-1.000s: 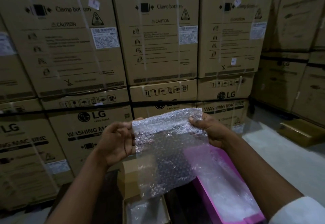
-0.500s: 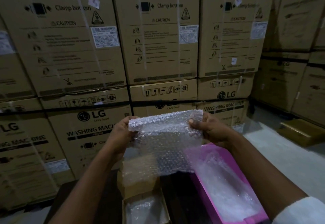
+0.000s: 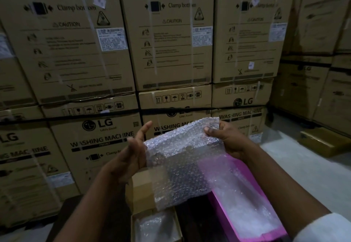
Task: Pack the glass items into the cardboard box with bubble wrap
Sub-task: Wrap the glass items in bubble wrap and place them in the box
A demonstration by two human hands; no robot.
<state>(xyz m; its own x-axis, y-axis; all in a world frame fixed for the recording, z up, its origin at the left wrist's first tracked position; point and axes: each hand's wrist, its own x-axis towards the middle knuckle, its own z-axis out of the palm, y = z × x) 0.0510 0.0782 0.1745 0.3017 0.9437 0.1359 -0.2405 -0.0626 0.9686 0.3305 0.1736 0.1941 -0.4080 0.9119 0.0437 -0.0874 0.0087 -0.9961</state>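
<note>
Your right hand (image 3: pixel 226 139) pinches the bubble wrap (image 3: pixel 182 158) at its upper right corner. Your left hand (image 3: pixel 133 156) presses its left edge, fingers straight, that grip wide. The sheet hangs above the cardboard box (image 3: pixel 140 188).

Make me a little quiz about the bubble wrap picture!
1. True or false: the right hand pinches the bubble wrap.
2. What colour is the box under the right arm? A green, B pink, C blue.
3. Fill in: the left hand has its fingers ____.

Key: 1 true. 2 B. 3 straight, against the wrap's left edge.
</note>
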